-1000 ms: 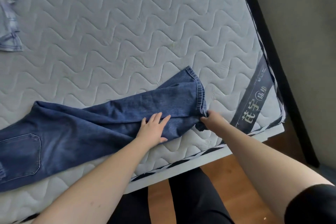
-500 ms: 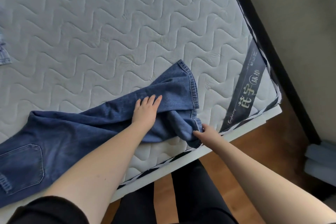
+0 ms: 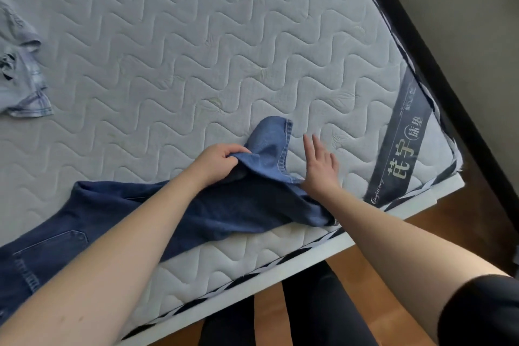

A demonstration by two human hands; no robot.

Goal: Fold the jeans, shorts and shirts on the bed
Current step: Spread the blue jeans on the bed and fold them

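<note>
**Jeans laid out, first fold barely begun**

Head view: the dark blue jeans (image 3: 174, 213) lie along the near edge of the mattress (image 3: 196, 36), waist end toward the lower left where a back pocket shows, leg ends toward the right. The left hand (image 3: 217, 161) has its fingers and thumb curled round a bunch of denim near the leg end and lifts it off the mattress, so the hem (image 3: 283, 146) stands up in a loose peak. The right hand (image 3: 320, 166) is spread flat with straight fingers just beside that hem; its heel touches or nearly touches the cloth (I cannot tell which), and it holds nothing.

At the far left edge a pale, washed-out garment (image 3: 19, 76) lies rumpled and unfolded, well apart from the jeans; it is partly cut off, so whether it is a shirt or shorts is unclear. A dark label band (image 3: 401, 146) crosses the mattress corner on the right.

By my reading the task is at an early stage: the jeans are still at full length with no crease made, the pale garment is untouched, and no folded pile shows anywhere in view. Any other shorts or shirts lie outside the picture.
</note>
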